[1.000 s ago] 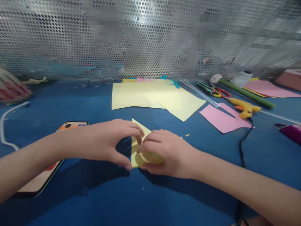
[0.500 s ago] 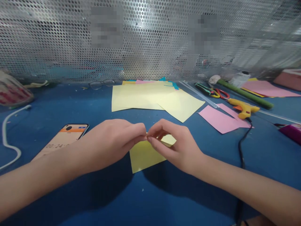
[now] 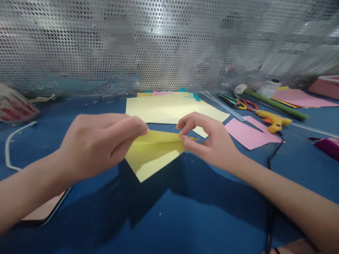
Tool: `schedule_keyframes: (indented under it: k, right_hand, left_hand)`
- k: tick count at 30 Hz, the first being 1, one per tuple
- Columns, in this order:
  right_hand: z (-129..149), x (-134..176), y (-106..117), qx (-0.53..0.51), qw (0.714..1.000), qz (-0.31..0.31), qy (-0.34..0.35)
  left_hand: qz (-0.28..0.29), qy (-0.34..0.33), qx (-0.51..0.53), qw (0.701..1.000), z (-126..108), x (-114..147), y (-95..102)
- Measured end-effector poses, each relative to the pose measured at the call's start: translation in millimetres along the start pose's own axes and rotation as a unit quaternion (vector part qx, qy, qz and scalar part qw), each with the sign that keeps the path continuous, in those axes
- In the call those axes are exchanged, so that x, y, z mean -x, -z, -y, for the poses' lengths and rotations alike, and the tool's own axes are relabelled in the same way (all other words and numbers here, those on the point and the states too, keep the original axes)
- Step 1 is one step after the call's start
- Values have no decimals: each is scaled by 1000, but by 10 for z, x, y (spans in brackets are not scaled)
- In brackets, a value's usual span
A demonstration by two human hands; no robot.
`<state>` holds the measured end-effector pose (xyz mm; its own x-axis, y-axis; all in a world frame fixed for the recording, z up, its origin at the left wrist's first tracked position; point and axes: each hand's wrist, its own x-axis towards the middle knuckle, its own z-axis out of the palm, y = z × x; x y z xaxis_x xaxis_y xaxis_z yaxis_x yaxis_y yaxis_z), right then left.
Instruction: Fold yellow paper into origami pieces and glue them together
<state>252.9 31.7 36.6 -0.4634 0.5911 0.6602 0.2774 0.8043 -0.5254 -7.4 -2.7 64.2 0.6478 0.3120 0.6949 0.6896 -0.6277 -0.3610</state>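
Observation:
Between my two hands a yellow sheet of paper (image 3: 153, 155) is held up off the blue table, with a crease or fold along its upper part. My left hand (image 3: 103, 143) pinches its upper left side, and the fingers cover that corner. The thumb and index finger of my right hand (image 3: 206, 135) grip the upper right edge, where a small folded tip sticks out beyond them. The lower corner of the paper points down toward me, and a shadow falls on the table below.
Pale yellow sheets (image 3: 153, 109) lie behind my hands. At right are pink paper pieces (image 3: 247, 134), a yellow glue gun (image 3: 275, 120) with a black cord, scissors (image 3: 249, 104) and a green stick (image 3: 275, 104). A phone (image 3: 47, 208) lies under my left forearm; a perforated metal screen (image 3: 169, 46) stands behind.
My hands have moved apart and up from where their fingertips met. The yellow paper has come up with them, now stretched between the hands and tilted.

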Motion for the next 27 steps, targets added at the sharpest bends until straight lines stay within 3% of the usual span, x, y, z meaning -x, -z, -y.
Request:
schedule_keyframes:
  k: [5,15,22,27]
  right_hand:
    - [-183,-45,54,16,1000,6,-18]
    - [-357,-35,50,60,998,1,-1]
    - [-87,74,-128,125,991,-44,33]
    - [159,173,-267,159,983,-34,89]
  left_hand:
    - [-18,33,-43,998,113,-21,-39]
    - [29,49,-87,995,154,17,-78]
    - [41,-47,-70,996,-72,-8,-57]
    - [98,-73,-19,992,-295,-1,-72]
